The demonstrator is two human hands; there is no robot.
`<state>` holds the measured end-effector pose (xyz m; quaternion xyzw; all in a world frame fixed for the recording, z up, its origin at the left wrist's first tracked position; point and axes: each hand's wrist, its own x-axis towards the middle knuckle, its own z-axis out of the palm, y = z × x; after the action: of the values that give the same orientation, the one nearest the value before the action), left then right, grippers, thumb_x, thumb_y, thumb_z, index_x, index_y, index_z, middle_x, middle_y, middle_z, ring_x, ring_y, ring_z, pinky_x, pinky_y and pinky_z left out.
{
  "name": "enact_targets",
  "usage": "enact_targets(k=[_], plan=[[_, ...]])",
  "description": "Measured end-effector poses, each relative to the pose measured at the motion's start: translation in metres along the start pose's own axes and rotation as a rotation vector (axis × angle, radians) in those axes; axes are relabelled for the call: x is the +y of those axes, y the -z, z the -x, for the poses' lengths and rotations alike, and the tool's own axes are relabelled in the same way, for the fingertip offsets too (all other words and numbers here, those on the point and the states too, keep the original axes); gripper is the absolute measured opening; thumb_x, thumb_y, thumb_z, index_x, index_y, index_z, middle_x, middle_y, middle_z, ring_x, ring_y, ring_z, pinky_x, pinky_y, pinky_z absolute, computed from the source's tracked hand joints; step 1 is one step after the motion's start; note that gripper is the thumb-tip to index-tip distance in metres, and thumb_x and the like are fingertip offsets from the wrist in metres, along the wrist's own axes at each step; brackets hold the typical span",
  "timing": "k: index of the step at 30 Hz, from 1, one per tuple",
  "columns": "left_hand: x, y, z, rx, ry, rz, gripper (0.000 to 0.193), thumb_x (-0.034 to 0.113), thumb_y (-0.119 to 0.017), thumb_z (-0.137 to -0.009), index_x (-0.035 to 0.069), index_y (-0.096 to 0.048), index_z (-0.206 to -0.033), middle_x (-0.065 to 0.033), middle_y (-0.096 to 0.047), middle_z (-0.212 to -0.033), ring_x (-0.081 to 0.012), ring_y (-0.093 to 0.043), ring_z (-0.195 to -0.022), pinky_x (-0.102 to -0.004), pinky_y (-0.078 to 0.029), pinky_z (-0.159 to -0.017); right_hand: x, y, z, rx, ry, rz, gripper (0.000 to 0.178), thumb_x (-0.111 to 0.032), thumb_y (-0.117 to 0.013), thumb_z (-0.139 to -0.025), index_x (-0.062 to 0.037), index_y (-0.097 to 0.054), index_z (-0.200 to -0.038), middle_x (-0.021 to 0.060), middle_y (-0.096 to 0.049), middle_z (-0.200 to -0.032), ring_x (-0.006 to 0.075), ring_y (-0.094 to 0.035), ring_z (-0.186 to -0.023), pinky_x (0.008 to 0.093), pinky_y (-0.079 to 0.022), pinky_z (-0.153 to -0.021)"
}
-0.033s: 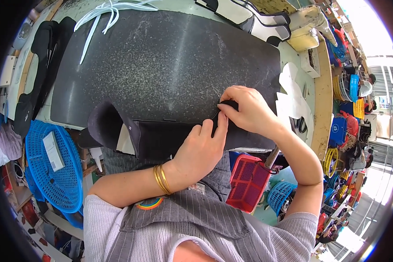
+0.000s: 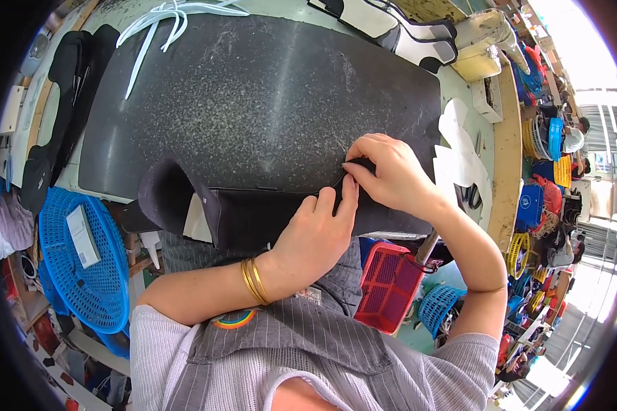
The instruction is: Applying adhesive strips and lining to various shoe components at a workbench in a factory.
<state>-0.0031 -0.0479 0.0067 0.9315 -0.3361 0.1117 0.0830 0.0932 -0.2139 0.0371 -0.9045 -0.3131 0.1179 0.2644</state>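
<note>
A black, soft piece resembling a boot upper point(image 2: 247, 216) lies along the near edge of a dark work mat, its wide tube end standing open at the left. My right hand point(image 2: 395, 175) is closed in a pinch, thumb and fingers gripping a folded black edge of the piece. Right beside it, my left hand point(image 2: 315, 236) holds the same piece, index and middle fingertips pressed along the seam near the right thumb. The left thumb is hidden under the hand. A pale lining point(image 2: 198, 220) shows inside the tube end.
The dark mat point(image 2: 240, 103) covers most of the bench. White cords point(image 2: 178, 17) lie at its far left, black cut pieces point(image 2: 65, 103) at the left edge, white pieces point(image 2: 452, 147) and scissors point(image 2: 472, 196) at the right. Blue basket point(image 2: 89, 260) and red basket point(image 2: 389, 288) stand below.
</note>
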Motion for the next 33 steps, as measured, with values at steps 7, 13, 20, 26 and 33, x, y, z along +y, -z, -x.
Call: enact_targets(k=[7,13,20,26,33], plan=[[-0.001,0.002,-0.001,-0.001,-0.01,-0.019,0.055,0.014,-0.059,-0.075,-0.011,-0.057,-0.124,-0.0206,-0.054,-0.129,-0.0208,-0.049,-0.08,-0.026,-0.049,-0.066,0.005,-0.006,-0.003,0.149,0.229,0.148,0.015,-0.008,-0.071,-0.08,-0.0009,-0.059,-0.085,0.0129,-0.059,-0.077,0.0325,-0.061,-0.073,0.0393,-0.049,-0.061],[0.003,0.002,-0.002,-0.028,0.083,0.033,0.055,0.013,-0.058,-0.076,-0.01,-0.056,-0.126,-0.0217,-0.054,-0.132,-0.0206,-0.05,-0.081,-0.0255,-0.052,-0.07,0.012,-0.004,0.01,0.119,0.019,0.062,0.02,-0.016,-0.068,-0.086,0.0012,-0.059,-0.09,0.0156,-0.064,-0.085,0.0348,-0.064,-0.079,0.0409,-0.052,-0.07],[0.003,0.005,-0.008,-0.081,0.074,0.024,0.058,0.015,-0.061,-0.075,-0.009,-0.055,-0.128,-0.0223,-0.053,-0.136,-0.0216,-0.052,-0.083,-0.0266,-0.054,-0.072,0.015,-0.01,0.012,0.205,-0.04,-0.002,0.016,-0.014,-0.066,-0.087,0.0005,-0.058,-0.089,0.0159,-0.064,-0.086,0.0351,-0.064,-0.079,0.0412,-0.052,-0.07],[-0.002,0.009,-0.021,-0.146,0.077,0.154,0.078,0.022,-0.074,-0.065,-0.005,-0.051,-0.134,-0.026,-0.048,-0.139,-0.0249,-0.056,-0.086,-0.029,-0.055,-0.074,0.017,-0.014,0.012,0.233,-0.065,0.116,0.021,-0.02,-0.063,-0.089,-0.0001,-0.056,-0.088,0.0153,-0.064,-0.086,0.0338,-0.065,-0.079,0.0411,-0.052,-0.068],[0.0,0.009,-0.024,-0.226,0.117,0.162,0.086,0.025,-0.077,-0.063,-0.004,-0.047,-0.138,-0.0319,-0.041,-0.143,-0.0251,-0.059,-0.082,-0.0302,-0.057,-0.07,0.013,-0.015,0.029,0.271,-0.2,0.16,0.023,-0.022,-0.064,-0.09,-0.0022,-0.054,-0.086,0.0135,-0.064,-0.081,0.0325,-0.065,-0.073,0.0396,-0.052,-0.061]])
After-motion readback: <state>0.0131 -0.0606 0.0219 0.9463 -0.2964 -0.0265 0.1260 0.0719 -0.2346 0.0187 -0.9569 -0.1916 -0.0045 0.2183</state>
